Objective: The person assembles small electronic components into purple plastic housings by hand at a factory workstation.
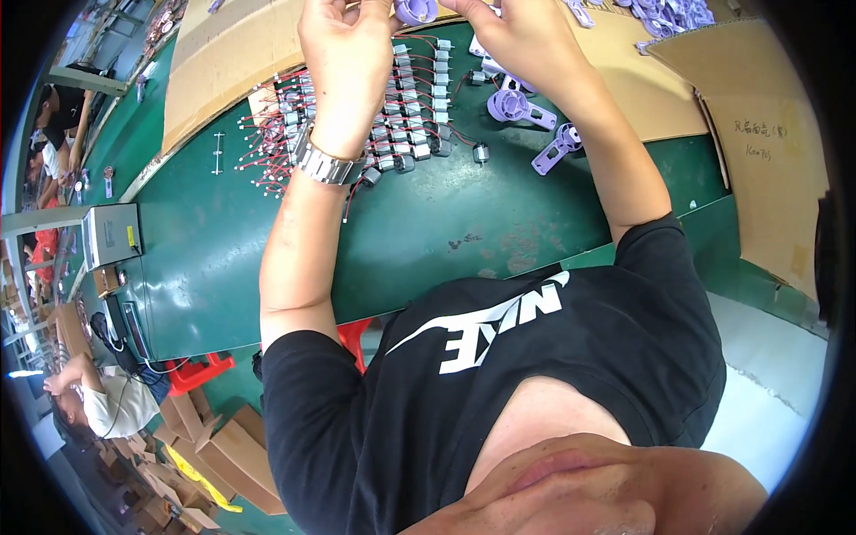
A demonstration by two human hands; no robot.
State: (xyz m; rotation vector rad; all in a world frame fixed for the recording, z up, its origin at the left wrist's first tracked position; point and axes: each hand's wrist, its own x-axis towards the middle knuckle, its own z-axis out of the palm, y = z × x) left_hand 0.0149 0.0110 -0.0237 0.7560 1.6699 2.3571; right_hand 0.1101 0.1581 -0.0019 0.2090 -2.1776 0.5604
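Note:
At the top edge, my left hand (349,25) is closed, its curled fingers on a round purple plastic housing (415,11). My right hand (513,31) is bent in beside that housing, thumb pointing toward it. The frame cuts off its fingertips, so what they pinch is hidden. Below and between my forearms lie rows of small silver motors (406,111) with red and black wires. By my right forearm rest a purple housing with a round cup and flat handle (510,105) and another one like it (558,150).
A green table (401,241) carries cardboard sheets (236,62). More purple parts (669,13) are heaped at the far right near an upright carton flap (758,134). A grey box (112,234) stands at the left end. Other people (111,401) sit beyond it, near red stools (198,373).

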